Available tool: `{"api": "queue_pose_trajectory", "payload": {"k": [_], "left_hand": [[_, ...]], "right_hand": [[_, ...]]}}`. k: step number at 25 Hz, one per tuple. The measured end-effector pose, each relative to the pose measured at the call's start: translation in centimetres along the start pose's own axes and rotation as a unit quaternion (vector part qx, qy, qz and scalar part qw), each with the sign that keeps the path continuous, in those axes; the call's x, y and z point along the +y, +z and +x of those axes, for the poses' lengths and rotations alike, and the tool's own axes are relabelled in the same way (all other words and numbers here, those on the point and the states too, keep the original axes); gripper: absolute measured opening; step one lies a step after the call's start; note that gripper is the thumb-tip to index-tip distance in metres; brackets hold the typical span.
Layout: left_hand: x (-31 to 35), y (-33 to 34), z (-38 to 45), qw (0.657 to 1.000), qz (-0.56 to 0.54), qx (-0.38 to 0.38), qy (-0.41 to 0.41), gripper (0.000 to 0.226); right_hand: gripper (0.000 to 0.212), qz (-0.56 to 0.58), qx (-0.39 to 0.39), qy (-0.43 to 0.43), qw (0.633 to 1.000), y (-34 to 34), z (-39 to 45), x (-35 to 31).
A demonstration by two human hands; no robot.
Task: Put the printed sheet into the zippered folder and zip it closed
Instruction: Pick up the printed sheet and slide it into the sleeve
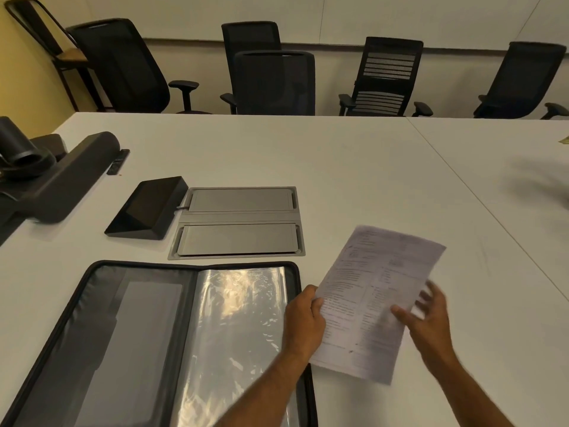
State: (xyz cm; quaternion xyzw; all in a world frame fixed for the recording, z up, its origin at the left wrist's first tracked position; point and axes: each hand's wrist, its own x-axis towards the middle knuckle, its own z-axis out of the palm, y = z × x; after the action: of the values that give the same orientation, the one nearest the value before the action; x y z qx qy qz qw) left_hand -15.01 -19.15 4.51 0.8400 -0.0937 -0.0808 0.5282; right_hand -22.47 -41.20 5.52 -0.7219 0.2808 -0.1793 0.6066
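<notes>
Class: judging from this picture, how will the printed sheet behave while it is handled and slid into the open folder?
Probably floppy: the sheet is thin, held at both edges by the left hand and right hand. Likely very light. It may catch on the folder's crinkled sleeve.

Bare table (385, 167) lies right of the open folder (160, 334); the grey hatch panel (240, 223) sits just behind it.

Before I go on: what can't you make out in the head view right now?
- Printed sheet: text too blurred to read.
- Right hand: motion-blurred; grip unclear.
- Zippered folder: near part cut off by bottom edge; zipper pull unseen.
- Dark smear at right edge: unidentifiable.
</notes>
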Motion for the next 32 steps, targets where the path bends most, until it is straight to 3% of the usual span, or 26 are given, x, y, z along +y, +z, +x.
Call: {"api": "queue_pose_trajectory", "payload": {"k": [2,5,7,9,11,15,17,20,22,25,27,30,32], "left_hand": [[0.2,-1.5,0.8,0.997,0.064,-0.031,0.019,0.016],[0.0,-3.2,1.7,0.981,0.156,-0.109,0.046,0.013],[-0.4,-3.9,2.1,0.973,0.176,-0.14,0.055,0.013],[-1.0,-4.1,2.4,0.973,0.169,-0.151,0.052,0.015],[-1.5,-4.0,2.4,0.974,0.159,-0.152,0.046,0.016],[-2.5,-3.5,2.4,0.978,0.142,-0.152,0.029,0.013],[-2.7,-3.3,2.4,0.982,0.121,-0.146,0.019,0.011],[-2.9,-3.0,2.3,0.996,0.071,-0.058,-0.016,0.015],[-4.2,-2.7,1.8,0.988,0.139,-0.041,-0.061,0.028],[-6.4,-1.4,0.3,0.913,0.343,-0.174,-0.136,0.074],[-7.3,-0.4,-1.0,0.867,0.405,-0.25,-0.148,0.1],[-8.0,0.5,-2.3,0.837,0.457,-0.276,-0.122,0.109],[-8.0,0.4,-2.8,0.83,0.467,-0.285,-0.109,0.106]], "right_hand": [[0.119,-0.109,0.044,-0.064,0.991,-0.8,1.3,-2.1],[0.126,-0.287,0.004,-0.22,0.932,-2.0,3.0,-5.2],[0.107,-0.315,-0.121,-0.241,0.91,-2.5,4.0,-7.0],[0.067,-0.31,-0.261,-0.169,0.899,-2.3,4.3,-7.9],[0.018,-0.313,-0.303,-0.117,0.892,-1.8,4.6,-7.3],[0.017,-0.279,-0.33,-0.046,0.9,-1.0,4.3,-5.7],[0.013,-0.273,-0.325,-0.029,0.905,-1.6,4.5,-5.3],[0.021,-0.232,-0.267,0.011,0.935,-4.0,6.0,-5.0],[0.011,-0.188,-0.222,0.05,0.956,-6.4,7.0,-5.0],[0.011,-0.132,-0.15,0.095,0.975,-9.7,7.8,-4.2],[0.013,-0.099,-0.099,0.112,0.984,-10.7,7.8,-3.3],[0.011,-0.028,-0.054,0.13,0.99,-10.5,6.9,-2.0],[0.034,-0.011,-0.047,0.135,0.99,-9.9,6.1,-1.2]]}}
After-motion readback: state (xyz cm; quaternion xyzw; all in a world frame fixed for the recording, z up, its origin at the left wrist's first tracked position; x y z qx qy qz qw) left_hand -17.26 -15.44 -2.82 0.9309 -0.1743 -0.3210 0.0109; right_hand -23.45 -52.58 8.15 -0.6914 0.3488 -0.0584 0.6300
